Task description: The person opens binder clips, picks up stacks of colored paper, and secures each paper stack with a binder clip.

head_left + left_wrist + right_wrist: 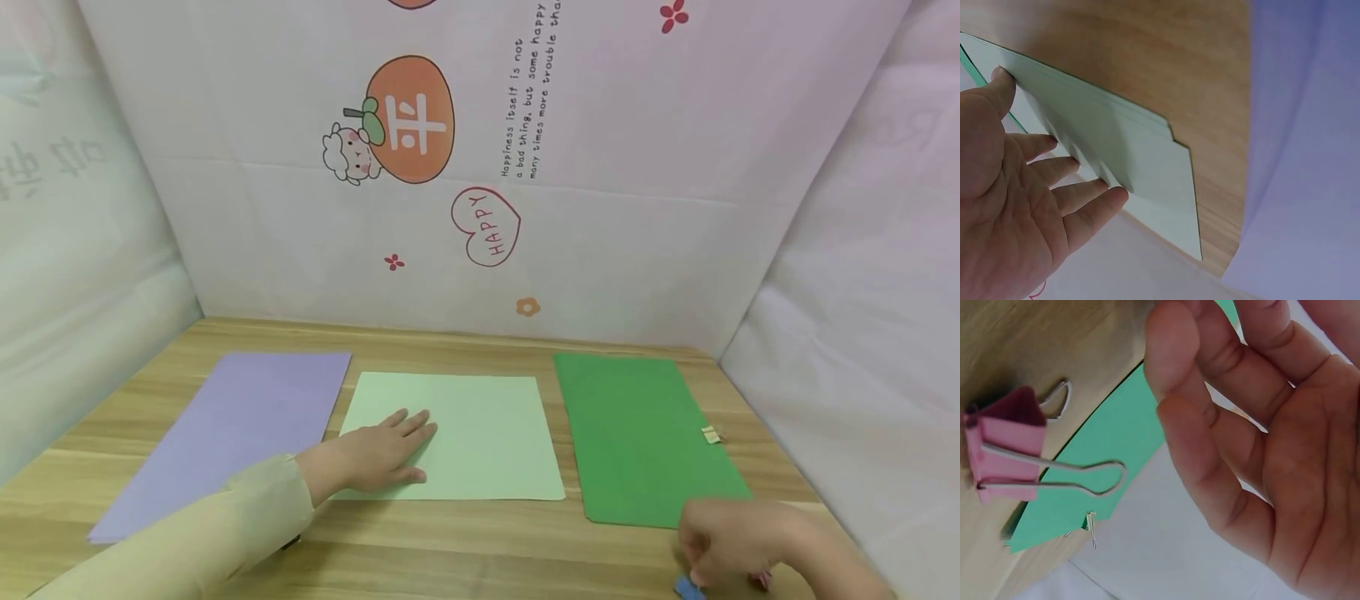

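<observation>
My left hand lies spread on a stack of pale green paper, fingertips touching it; the left wrist view shows offset sheets at one corner. My right hand is low at the right, near the front corner of the green paper. Its thumb and a finger pinch a small blue binder clip, partly cut off at the frame's bottom. The other fingers curl loosely in the right wrist view, where the blue clip is out of sight. Beside them stands a pink binder clip with silver handles.
Purple paper lies at the left of the wooden table. A small yellowish binder clip sits on the green paper's right edge. White printed cloth walls off the back and both sides.
</observation>
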Tool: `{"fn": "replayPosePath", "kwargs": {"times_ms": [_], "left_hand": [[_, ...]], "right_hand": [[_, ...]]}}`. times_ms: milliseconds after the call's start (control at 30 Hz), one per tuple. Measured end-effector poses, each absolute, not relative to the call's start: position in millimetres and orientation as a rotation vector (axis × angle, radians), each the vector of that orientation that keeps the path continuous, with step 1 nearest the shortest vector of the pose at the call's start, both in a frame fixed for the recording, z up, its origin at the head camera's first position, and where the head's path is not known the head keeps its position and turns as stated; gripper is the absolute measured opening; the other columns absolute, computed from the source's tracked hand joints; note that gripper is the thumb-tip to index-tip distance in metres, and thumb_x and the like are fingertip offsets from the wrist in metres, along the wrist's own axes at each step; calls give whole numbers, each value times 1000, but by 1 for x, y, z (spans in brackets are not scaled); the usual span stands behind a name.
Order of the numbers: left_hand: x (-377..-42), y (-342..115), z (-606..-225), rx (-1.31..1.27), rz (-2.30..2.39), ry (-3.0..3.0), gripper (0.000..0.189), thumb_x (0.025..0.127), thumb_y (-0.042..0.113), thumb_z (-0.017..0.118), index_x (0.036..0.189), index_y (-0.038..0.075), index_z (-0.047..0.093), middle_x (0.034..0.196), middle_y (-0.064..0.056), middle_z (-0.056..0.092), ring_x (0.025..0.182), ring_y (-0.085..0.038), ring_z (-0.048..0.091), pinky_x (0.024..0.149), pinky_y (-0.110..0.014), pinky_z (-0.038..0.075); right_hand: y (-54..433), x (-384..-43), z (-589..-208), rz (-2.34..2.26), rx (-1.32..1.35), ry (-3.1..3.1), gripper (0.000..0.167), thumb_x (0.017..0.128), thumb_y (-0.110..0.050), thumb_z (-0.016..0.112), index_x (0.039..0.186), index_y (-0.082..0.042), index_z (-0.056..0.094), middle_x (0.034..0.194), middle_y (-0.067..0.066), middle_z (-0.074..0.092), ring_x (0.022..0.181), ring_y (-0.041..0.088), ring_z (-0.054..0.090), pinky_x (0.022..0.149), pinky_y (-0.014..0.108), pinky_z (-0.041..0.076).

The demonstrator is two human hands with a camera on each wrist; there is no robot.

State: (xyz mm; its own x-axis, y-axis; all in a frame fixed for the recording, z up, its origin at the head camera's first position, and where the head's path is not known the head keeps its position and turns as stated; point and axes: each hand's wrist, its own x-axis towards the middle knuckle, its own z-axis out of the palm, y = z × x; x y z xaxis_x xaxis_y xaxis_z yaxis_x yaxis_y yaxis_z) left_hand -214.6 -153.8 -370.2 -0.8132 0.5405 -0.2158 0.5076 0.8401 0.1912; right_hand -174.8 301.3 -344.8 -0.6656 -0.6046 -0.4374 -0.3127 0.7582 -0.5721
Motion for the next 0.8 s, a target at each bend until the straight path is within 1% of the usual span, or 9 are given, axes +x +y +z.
{"fn": "replayPosePath", "kwargs": {"times_ms": [67,133,300,433,567,633,667,700,800], "left_hand": [[-215,-154,-370,797,193,2751,71,101,45,52,156,6,27,165,-16,20,150,-44,20,115,-57,35],[-214,-153,-370,795,203,2744,71,101,44,52,156,6,27,165,-17,19,151,-44,19,116,-56,34],[-214,-153,-369,797,210,2744,71,102,43,52,156,5,27,165,-18,19,150,-45,19,116,-56,33],[-214,-153,-369,802,213,2745,70,102,43,52,156,5,27,165,-18,19,150,-46,19,116,-56,33],[-215,-154,-370,802,222,2738,71,102,43,52,156,4,27,165,-18,19,150,-46,19,117,-56,32],[-215,-154,-371,804,225,2736,71,102,43,52,156,4,27,165,-19,19,150,-46,19,117,-56,31],[-215,-154,-371,804,229,2735,72,101,43,52,156,4,27,165,-19,19,150,-46,19,118,-56,31],[-215,-154,-371,805,230,2735,72,101,43,52,156,4,27,165,-19,19,150,-46,19,118,-56,31],[-215,-154,-371,808,231,2735,72,101,43,52,156,4,27,165,-19,19,150,-47,19,118,-55,31]], "right_hand": [[301,-178,-345,-666,-722,2278,23,82,-3,68,65,-11,55,60,-16,45,42,-6,37,39,10,30],[302,-180,-344,-704,-761,2256,20,83,-3,68,68,-8,56,63,-16,45,48,-7,38,42,10,31],[304,-187,-342,-741,-837,2268,15,86,-4,67,73,-7,59,70,-15,50,59,-4,42,48,16,37],[303,-194,-341,-772,-938,2262,14,87,-2,64,75,-7,60,73,-18,51,62,-6,45,50,18,41],[303,-203,-341,-812,-1024,2258,14,93,-8,63,79,-7,60,76,-18,53,65,-8,45,51,19,42],[302,-206,-340,-817,-1049,2292,10,95,-10,63,85,-7,61,79,-16,56,69,-7,47,53,20,44],[301,-208,-339,-817,-1039,2313,7,96,-11,63,92,-5,62,83,-13,58,71,-6,49,56,21,46],[301,-209,-338,-816,-1015,2333,11,96,-12,63,99,-1,63,86,-10,60,75,-5,51,59,21,48],[299,-212,-333,-799,-939,2405,34,97,-14,63,119,13,58,97,-2,65,84,-3,56,68,22,52]]}}
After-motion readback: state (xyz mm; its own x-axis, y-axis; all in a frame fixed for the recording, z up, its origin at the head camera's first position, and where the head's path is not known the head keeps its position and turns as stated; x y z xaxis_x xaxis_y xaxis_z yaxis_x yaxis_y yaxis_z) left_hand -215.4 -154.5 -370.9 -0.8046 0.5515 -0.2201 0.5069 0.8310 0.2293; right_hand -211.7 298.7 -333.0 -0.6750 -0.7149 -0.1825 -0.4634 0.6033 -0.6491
